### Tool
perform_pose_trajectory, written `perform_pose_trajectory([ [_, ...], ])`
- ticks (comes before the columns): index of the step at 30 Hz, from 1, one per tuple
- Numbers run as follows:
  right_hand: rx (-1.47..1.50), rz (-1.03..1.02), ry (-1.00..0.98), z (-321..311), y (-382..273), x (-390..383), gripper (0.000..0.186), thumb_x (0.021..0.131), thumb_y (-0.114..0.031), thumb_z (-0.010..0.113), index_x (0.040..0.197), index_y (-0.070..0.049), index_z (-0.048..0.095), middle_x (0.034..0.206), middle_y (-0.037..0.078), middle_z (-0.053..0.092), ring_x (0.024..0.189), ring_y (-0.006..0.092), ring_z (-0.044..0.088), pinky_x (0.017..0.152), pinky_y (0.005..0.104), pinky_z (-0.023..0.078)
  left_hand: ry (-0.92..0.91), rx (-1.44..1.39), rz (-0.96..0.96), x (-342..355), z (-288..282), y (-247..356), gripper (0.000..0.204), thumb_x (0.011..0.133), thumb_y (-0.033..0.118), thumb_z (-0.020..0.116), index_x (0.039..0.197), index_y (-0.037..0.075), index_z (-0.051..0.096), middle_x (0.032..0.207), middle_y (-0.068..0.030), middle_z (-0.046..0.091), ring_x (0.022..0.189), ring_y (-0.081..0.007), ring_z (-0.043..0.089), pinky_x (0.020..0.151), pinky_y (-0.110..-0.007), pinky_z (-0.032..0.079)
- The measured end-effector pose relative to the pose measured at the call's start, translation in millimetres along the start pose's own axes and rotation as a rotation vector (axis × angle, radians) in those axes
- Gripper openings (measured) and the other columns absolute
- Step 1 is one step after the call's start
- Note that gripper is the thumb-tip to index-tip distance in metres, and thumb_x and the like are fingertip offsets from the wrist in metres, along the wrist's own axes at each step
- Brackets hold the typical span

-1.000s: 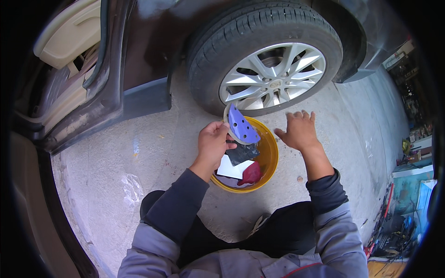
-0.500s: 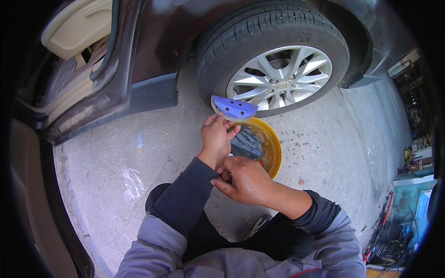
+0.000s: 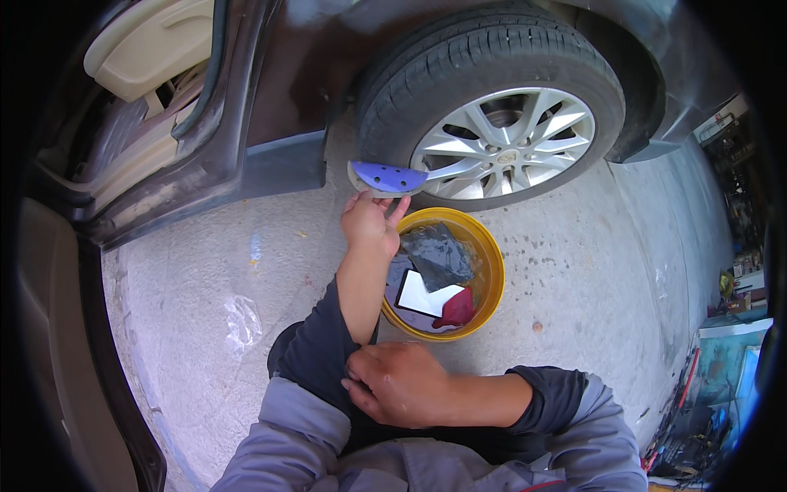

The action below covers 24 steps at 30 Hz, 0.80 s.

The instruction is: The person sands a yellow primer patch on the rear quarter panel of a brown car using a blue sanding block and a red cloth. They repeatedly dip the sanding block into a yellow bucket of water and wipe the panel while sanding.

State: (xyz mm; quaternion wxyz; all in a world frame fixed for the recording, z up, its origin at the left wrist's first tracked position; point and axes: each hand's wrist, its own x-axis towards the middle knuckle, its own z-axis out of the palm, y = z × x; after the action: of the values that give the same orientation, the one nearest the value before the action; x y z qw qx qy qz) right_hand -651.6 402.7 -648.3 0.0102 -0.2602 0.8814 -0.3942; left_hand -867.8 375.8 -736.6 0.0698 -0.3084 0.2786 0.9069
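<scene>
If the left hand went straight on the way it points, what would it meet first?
Probably the tyre, with the purple pad in the left hand leading; depth is unclear.

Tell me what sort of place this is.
Probably a car repair workshop: a dark car with its wheel stands on a concrete floor, a yellow bucket of water sits beside it, and the left hand holds a blue pad with holes.

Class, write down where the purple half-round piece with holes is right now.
In the head view, the purple half-round piece is just above centre, held by the left hand, up and left of the yellow bucket, in front of the tyre.
</scene>
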Motion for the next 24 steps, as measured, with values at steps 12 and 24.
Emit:
perform_pose_trajectory([
  [12, 0.124, 0.400, -0.123, -113, 52, 44, 0.023, 0.098, -0.023, 0.080, 0.089, -0.003, 0.074, 0.069, 0.008, 0.065, 0.060, 0.0198, 0.059, 0.060, 0.0349, 0.048, -0.280, 1.236, 0.848, -33, 1, -11, 0.016, 0.103, 0.016, 0.064, 0.113, 0.004, 0.065, 0.109, -0.0231, 0.069, 0.098, -0.0431, 0.069, 0.085, -0.051, 0.056],
  [24, -0.214, 0.279, 0.256, -142, 78, 39, 0.011, 0.090, -0.017, 0.075, 0.094, -0.006, 0.077, 0.091, 0.015, 0.075, 0.083, 0.0390, 0.072, 0.074, 0.0488, 0.057, -0.514, 1.218, 0.989, -37, 3, -14, 0.016, 0.102, 0.018, 0.067, 0.104, 0.002, 0.069, 0.099, -0.0159, 0.072, 0.091, -0.0377, 0.072, 0.083, -0.047, 0.056],
])
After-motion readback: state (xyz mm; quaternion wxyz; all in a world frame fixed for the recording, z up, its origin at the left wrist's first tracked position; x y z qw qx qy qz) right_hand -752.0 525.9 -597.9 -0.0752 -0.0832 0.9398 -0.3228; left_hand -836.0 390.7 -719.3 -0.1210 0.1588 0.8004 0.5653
